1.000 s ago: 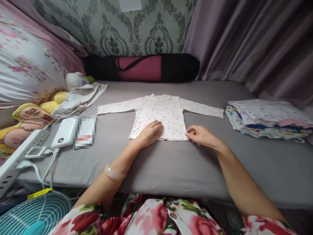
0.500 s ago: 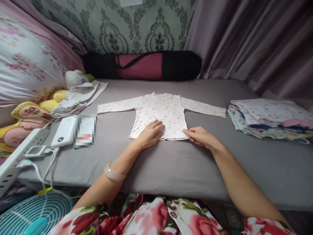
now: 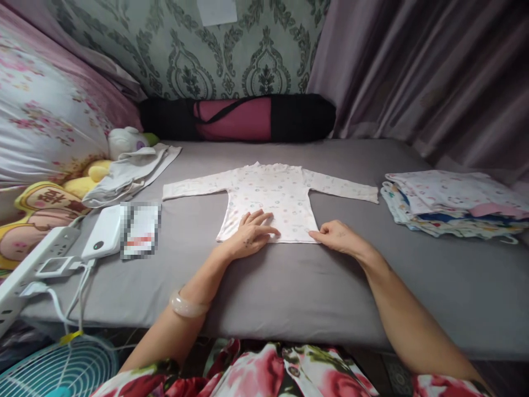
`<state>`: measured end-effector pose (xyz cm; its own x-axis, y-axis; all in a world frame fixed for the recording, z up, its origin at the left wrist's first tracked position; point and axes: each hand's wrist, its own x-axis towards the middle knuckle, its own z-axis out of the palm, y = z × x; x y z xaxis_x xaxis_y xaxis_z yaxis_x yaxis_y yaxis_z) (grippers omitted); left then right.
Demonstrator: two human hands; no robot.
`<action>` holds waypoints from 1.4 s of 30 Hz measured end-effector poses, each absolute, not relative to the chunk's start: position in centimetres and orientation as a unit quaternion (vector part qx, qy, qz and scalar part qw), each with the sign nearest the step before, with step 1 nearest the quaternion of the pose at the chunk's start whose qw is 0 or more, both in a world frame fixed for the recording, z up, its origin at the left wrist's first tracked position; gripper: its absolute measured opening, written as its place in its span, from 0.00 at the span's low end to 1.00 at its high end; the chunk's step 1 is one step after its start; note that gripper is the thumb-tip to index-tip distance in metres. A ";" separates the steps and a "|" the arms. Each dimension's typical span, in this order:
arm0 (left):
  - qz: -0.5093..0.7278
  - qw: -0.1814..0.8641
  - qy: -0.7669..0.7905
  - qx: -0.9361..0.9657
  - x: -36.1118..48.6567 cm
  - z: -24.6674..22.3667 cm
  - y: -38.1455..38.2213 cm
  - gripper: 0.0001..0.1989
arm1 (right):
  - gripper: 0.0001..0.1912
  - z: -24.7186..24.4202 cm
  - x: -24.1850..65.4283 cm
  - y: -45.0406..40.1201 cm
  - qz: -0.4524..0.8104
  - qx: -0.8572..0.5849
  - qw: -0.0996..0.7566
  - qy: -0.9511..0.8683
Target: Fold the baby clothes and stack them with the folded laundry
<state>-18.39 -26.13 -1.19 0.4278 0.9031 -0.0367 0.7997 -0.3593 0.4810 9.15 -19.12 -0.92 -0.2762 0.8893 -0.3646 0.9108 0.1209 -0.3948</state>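
Observation:
A small white long-sleeved shirt with a fine print lies flat on the grey sheet, its sleeves spread to both sides and its hem towards me. My left hand rests on the lower part of the shirt near the hem, fingers apart. The lower right corner of the shirt is pinched between the thumb and curled fingers of my right hand.
A pile of folded clothes lies at the right. To the left are grey cloths, a white power bank, a blurred packet, a power strip and a fan. A long black-and-red bag lies at the back.
My left hand's fingers have spread more, and the hand sits slightly nearer the hem. The hem looks straighter. My right hand keeps its pinch at the corner. The view has shifted slightly.

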 end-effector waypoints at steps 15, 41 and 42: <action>0.230 0.064 0.609 0.756 -17.9 -2.8 -25.8 0.22 | 0.26 0.4 3.2 -19.6 -0.127 0.438 -0.054 0.888; 0.070 0.141 0.656 0.738 -18.5 -2.5 -26.2 0.43 | 0.37 -3.7 -4.6 -4.9 -0.089 0.615 -0.038 0.783; 0.067 0.146 0.656 0.738 -18.5 -2.4 -26.2 0.43 | 0.38 -3.8 -4.8 -4.7 -0.085 0.624 -0.046 0.776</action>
<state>-18.50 -26.22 -2.37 0.1309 0.9870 -0.0931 0.9480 -0.0971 0.3031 -4.79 -4.75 -3.83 -0.2176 0.9754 -0.0343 0.9596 0.2074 -0.1902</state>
